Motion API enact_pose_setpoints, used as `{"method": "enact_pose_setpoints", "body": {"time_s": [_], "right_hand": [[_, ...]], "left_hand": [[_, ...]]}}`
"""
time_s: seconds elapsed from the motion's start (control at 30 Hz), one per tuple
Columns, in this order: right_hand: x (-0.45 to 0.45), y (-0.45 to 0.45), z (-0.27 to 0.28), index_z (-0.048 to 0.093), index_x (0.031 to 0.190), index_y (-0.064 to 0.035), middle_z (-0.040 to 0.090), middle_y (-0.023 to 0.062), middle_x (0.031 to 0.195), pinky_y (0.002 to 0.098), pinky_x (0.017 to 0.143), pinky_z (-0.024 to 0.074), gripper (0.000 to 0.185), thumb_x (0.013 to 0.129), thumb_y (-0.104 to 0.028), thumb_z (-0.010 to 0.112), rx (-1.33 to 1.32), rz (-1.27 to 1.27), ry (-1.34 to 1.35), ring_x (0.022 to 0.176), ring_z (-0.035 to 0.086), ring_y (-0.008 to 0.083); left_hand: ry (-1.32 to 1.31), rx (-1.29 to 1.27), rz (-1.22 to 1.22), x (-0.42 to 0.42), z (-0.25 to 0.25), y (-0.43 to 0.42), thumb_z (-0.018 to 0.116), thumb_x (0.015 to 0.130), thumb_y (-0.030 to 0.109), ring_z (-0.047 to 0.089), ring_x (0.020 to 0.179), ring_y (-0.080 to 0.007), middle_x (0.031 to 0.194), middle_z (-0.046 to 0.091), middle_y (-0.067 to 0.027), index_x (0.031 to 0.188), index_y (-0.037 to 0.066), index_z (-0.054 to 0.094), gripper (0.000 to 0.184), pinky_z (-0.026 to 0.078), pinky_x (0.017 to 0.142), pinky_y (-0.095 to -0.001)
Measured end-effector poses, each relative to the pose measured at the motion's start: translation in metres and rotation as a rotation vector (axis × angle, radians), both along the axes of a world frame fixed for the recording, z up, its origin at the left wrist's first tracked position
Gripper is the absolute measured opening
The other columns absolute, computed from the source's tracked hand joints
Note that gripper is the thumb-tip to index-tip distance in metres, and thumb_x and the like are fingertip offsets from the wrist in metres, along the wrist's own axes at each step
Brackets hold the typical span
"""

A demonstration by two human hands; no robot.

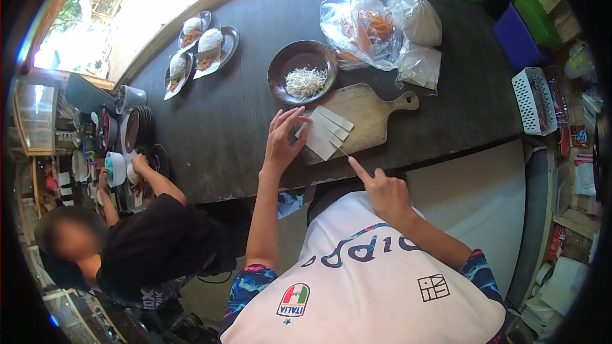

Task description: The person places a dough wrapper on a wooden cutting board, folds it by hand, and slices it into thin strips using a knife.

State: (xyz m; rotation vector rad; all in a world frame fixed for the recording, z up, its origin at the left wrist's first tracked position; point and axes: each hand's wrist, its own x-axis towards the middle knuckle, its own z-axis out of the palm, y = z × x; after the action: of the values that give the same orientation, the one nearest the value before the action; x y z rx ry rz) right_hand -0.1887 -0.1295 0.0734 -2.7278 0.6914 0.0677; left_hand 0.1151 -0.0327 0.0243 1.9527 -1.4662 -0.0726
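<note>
White flat pieces [324, 132], some cut into strips, lie on a wooden cutting board [366, 111] near the table's front edge. My left hand [284, 143] is at their left side, fingers apart and thumb near the pieces, holding nothing visible. My right hand [386, 199] is at the table edge below the board, index finger stretched out and the other fingers curled. A thin pale line runs from its fingertip to the pieces; whatever the curled fingers hold is hidden. Behind the board stands a dark bowl [278, 67] with white shreds [306, 83] in it.
Clear bags [363, 32] with orange items and white packets [421, 67] lie behind the board. Small plates [231, 41] of food stand at the back left. At left, a person in black [166, 242] reaches over the table near stacked plates [139, 127]. Baskets [534, 99] line the right.
</note>
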Motion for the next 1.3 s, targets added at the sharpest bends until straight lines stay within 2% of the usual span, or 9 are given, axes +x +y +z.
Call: {"method": "enact_pose_setpoints", "body": {"time_s": [0.1, 0.3, 0.5, 0.6, 0.7, 0.9, 1.0, 1.1, 1.3], "right_hand": [[-0.023, -0.001, 0.001, 0.049, 0.169, -0.0337, 0.060, 0.0095, 0.076, 0.0414, 0.054, 0.0608, 0.084, 0.093, -0.001, 0.065, 0.011, -0.008, -0.001, 0.056, 0.071, 0.0255], [-0.031, -0.004, -0.005, 0.052, 0.166, -0.0366, 0.056, 0.0082, 0.072, 0.0414, 0.051, 0.0592, 0.083, 0.093, -0.001, 0.066, 0.043, -0.046, -0.073, 0.052, 0.067, 0.0246], [-0.050, -0.006, -0.012, 0.054, 0.165, -0.0382, 0.057, 0.0072, 0.074, 0.0416, 0.050, 0.0573, 0.081, 0.094, -0.004, 0.070, 0.031, -0.047, -0.086, 0.052, 0.066, 0.0234], [-0.050, -0.009, -0.009, 0.054, 0.165, -0.0392, 0.058, 0.0076, 0.074, 0.0420, 0.050, 0.0566, 0.076, 0.097, -0.009, 0.071, 0.052, -0.044, -0.116, 0.053, 0.066, 0.0240], [-0.040, -0.013, -0.009, 0.054, 0.164, -0.0402, 0.059, 0.0084, 0.074, 0.0426, 0.052, 0.0569, 0.071, 0.100, -0.014, 0.072, 0.069, -0.061, -0.155, 0.053, 0.067, 0.0260], [-0.021, -0.032, -0.025, 0.057, 0.162, -0.0414, 0.060, 0.0087, 0.075, 0.0437, 0.054, 0.0582, 0.066, 0.102, -0.019, 0.073, 0.032, -0.146, -0.247, 0.055, 0.067, 0.0293], [-0.018, -0.040, -0.021, 0.058, 0.160, -0.0417, 0.059, 0.0081, 0.074, 0.0436, 0.054, 0.0586, 0.063, 0.103, -0.020, 0.072, -0.013, -0.164, -0.270, 0.056, 0.068, 0.0290], [-0.008, -0.036, -0.020, 0.058, 0.160, -0.0424, 0.059, 0.0076, 0.074, 0.0429, 0.053, 0.0591, 0.062, 0.103, -0.021, 0.072, -0.044, -0.137, -0.281, 0.056, 0.069, 0.0286], [0.033, -0.015, -0.026, 0.057, 0.161, -0.0433, 0.060, 0.0061, 0.074, 0.0418, 0.053, 0.0600, 0.064, 0.102, -0.020, 0.072, -0.054, -0.047, -0.238, 0.056, 0.071, 0.0274]], "left_hand": [[0.015, -0.003, -0.036, 0.000, -0.002, 0.003, 0.082, 0.090, 0.006, 0.062, 0.143, -0.0251, 0.133, 0.079, -0.0012, 0.144, 0.011, 0.070, 0.056, 0.040, 0.128, -0.0532], [0.098, 0.003, 0.009, -0.023, 0.004, 0.029, 0.095, 0.081, 0.014, 0.060, 0.147, -0.0279, 0.141, 0.076, -0.0030, 0.148, 0.011, 0.069, 0.072, 0.039, 0.128, -0.0537], [0.046, 0.055, 0.086, -0.037, 0.001, 0.037, 0.096, 0.080, 0.017, 0.059, 0.147, -0.0289, 0.142, 0.076, -0.0036, 0.147, 0.011, 0.070, 0.072, 0.039, 0.128, -0.0529], [0.042, 0.041, 0.098, -0.037, 0.002, 0.036, 0.096, 0.080, 0.017, 0.059, 0.147, -0.0288, 0.140, 0.077, -0.0038, 0.147, 0.010, 0.069, 0.073, 0.038, 0.128, -0.0531], [0.155, -0.001, 0.144, -0.040, -0.002, 0.035, 0.096, 0.081, 0.022, 0.060, 0.146, -0.0286, 0.140, 0.077, -0.0025, 0.148, 0.012, 0.069, 0.073, 0.038, 0.128, -0.0544], [0.102, -0.017, 0.138, -0.040, -0.006, 0.024, 0.096, 0.081, 0.023, 0.059, 0.147, -0.0286, 0.133, 0.080, -0.0027, 0.148, 0.011, 0.069, 0.073, 0.037, 0.129, -0.0543], [0.030, -0.012, 0.131, -0.040, 0.003, 0.017, 0.095, 0.083, 0.021, 0.060, 0.145, -0.0278, 0.127, 0.082, -0.0021, 0.146, 0.010, 0.071, 0.068, 0.038, 0.128, -0.0545], [0.009, -0.066, 0.169, -0.034, -0.012, 0.018, 0.093, 0.085, 0.019, 0.063, 0.141, -0.0269, 0.123, 0.082, -0.0013, 0.145, 0.010, 0.072, 0.064, 0.038, 0.128, -0.0546], [0.093, -0.078, 0.221, -0.039, -0.008, 0.014, 0.092, 0.085, 0.014, 0.068, 0.134, -0.0268, 0.119, 0.084, -0.0029, 0.152, 0.011, 0.066, 0.072, 0.038, 0.128, -0.0547]]}}
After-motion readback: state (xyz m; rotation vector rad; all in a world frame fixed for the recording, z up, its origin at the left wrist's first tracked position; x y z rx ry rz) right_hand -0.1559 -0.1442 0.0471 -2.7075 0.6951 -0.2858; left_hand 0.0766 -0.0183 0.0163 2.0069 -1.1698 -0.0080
